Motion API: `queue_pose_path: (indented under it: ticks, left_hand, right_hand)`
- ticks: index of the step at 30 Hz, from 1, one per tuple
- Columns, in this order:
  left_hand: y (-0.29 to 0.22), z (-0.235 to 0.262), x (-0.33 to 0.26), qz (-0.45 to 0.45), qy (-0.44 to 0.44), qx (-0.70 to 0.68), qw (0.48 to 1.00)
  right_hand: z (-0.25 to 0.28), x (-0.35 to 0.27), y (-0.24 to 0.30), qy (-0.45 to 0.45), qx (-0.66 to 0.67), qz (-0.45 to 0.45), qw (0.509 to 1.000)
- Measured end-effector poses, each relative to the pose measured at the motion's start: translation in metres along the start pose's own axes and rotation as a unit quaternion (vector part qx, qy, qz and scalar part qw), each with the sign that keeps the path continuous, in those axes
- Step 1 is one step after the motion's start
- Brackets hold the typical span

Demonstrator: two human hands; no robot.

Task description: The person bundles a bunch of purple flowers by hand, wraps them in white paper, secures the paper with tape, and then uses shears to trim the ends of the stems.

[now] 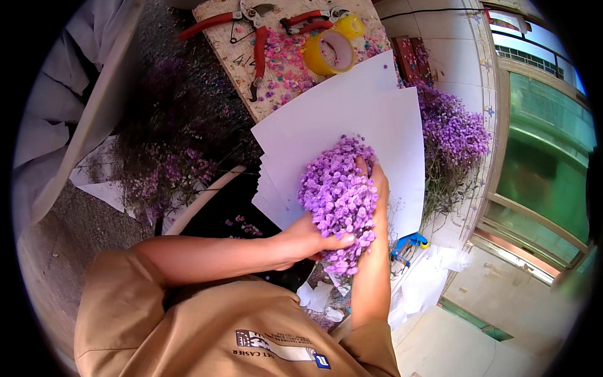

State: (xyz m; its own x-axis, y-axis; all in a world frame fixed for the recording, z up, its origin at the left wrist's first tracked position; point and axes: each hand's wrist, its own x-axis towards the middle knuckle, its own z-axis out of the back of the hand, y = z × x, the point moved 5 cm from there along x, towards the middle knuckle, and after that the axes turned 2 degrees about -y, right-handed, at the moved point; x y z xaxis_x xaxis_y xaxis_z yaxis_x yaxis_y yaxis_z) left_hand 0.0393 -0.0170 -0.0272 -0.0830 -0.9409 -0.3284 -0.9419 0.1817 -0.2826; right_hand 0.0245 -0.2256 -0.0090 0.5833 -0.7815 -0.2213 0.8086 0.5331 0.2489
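A dense bunch of small purple flowers (339, 195), like dyed baby's breath, is held between my two hands in front of my body. My left hand (308, 240) reaches in from the left, its thumb lying across the near blossoms. Along the right side of the bunch, my right hand (375, 179) presses in, with its fingers partly hidden among the flowers. The stems are out of sight. Beneath and beyond the bunch lies a fanned stack of white paper sheets (339, 119), reaching over the edge of a worktop.
Red-handled pruning shears (256, 44), a second pair (309, 22) and yellow tape rolls (329, 54) lie on the petal-strewn board (223, 56). More purple flowers (452, 125) stand at right, above a blue tool (409, 245). Darker flower bunches (173, 173) sit at left.
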Motion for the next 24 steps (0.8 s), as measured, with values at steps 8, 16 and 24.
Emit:
queue_pose_path:
  ticks: [8, 16, 24]
  left_hand:
    - [0.015, 0.001, 0.018, -0.014, -0.061, -0.104, 0.993]
    - [-0.007, 0.042, 0.031, 0.018, -0.001, 0.276, 0.961]
    - [0.002, 0.033, -0.030, -0.364, 0.114, 0.758, 0.530]
  right_hand:
    - [0.062, -0.087, 0.014, 0.191, 0.176, 0.153, 0.953]
    - [0.015, -0.041, 0.010, 0.155, 0.098, 0.205, 0.961]
    - [0.017, -0.025, -0.022, 0.199, 0.144, 0.143, 0.959]
